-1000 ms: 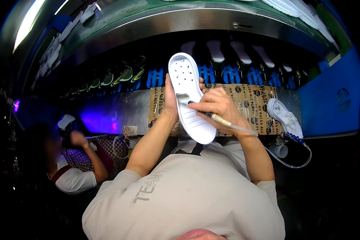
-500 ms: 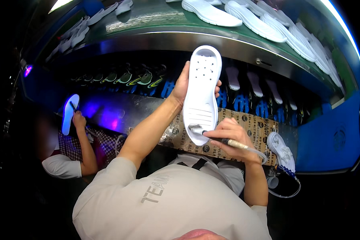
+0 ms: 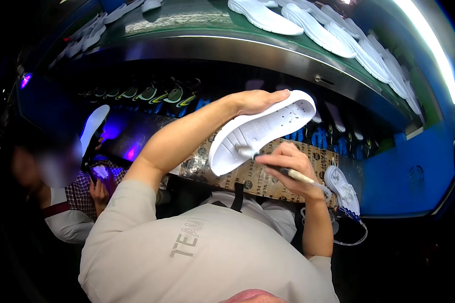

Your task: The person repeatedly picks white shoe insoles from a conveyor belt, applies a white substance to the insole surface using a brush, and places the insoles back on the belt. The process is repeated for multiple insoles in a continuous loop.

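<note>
A white shoe sole (image 3: 263,130) is tilted in front of me, its hollow inner side with holes and ridges facing up. My left hand (image 3: 260,102) grips its far upper edge, the fingers partly hidden behind it. In my right hand (image 3: 292,166) is a brush (image 3: 299,176) with a dark and cream handle and a thin clear tube running from its rear end. The pale bristles lie at the ridged part of the sole, slightly blurred. A second white sole (image 3: 343,189) rests right of my right hand, beside a blue jointed hose (image 3: 350,214).
Cardboard (image 3: 242,178) covers part of the metal ledge. Beyond it stands a green conveyor (image 3: 197,22) carrying several white soles, with shoe uppers (image 3: 154,93) on the dark rack below. A co-worker at left holds another sole (image 3: 94,123). A blue panel (image 3: 389,177) closes the right side.
My left hand has turned the sole, swinging its far end to the right, and now grips the upper edge. The brush has shifted along the ridges. The co-worker's sole and hands have moved too.
</note>
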A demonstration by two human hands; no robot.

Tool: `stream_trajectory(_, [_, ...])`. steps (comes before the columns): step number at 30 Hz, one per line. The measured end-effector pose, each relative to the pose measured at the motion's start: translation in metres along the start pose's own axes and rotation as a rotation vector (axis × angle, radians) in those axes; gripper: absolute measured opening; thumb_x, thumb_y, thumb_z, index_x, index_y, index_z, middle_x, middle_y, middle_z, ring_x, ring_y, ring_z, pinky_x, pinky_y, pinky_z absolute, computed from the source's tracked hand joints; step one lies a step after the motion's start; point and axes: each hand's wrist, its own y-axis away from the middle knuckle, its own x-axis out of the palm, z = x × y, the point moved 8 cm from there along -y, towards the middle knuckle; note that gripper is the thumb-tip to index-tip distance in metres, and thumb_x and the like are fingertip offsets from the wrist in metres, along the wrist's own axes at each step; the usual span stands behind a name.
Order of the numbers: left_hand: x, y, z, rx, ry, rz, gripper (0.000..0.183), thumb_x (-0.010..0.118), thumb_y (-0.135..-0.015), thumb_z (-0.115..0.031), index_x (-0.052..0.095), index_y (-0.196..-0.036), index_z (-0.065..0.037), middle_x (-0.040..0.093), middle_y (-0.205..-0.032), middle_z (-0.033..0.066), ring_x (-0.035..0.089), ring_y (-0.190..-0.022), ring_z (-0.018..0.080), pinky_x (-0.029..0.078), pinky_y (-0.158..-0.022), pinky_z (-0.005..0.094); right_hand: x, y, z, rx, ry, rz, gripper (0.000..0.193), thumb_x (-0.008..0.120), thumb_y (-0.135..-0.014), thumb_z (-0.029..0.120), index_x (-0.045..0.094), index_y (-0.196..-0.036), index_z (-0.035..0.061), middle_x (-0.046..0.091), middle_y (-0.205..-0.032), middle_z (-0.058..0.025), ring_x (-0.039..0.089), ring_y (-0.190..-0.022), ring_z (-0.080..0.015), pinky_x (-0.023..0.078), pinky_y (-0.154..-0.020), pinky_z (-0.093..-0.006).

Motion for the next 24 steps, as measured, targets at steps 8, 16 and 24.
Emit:
stream_trajectory(8, [0.018,0.000,-0.014,-0.113,-0.435,0.099,0.086,0.040,-0.101,-0.076,0.069,-0.137,-0.004,0.057,-0.146,0.0311,0.054,-0.138,0.0446,0.041,-0.113,0.0471,-0.022,0.004,0.001,0.018,0.195,-0.040,0.033,0.087,-0.077,0.016,0.082,-0.110,0.0184,0.065,-0.080,0.0026,0.057,-0.076,-0.0168,0.048,-0.077,-0.0340])
stream_trajectory(16, [0.015,0.020,-0.015,-0.126,-0.470,0.118,0.087,0.037,-0.100,-0.078,0.068,-0.139,-0.006,0.058,-0.146,0.0282,0.055,-0.137,0.0436,0.043,-0.112,0.0469,-0.034,0.017,-0.004,0.061,0.193,0.000,0.034,0.087,-0.077,0.012,0.083,-0.110,0.0210,0.061,-0.078,0.0023,0.056,-0.077,-0.0179,0.047,-0.080,-0.0359])
stream_trajectory(24, [0.006,0.048,-0.009,-0.166,-0.370,0.078,0.086,0.035,-0.101,-0.078,0.067,-0.141,-0.009,0.061,-0.144,0.0256,0.059,-0.133,0.0406,0.047,-0.110,0.0432,-0.042,0.017,-0.003,0.045,0.197,0.048,0.034,0.087,-0.077,0.011,0.083,-0.109,0.0197,0.062,-0.080,0.0025,0.055,-0.076,-0.0167,0.047,-0.076,-0.0337])
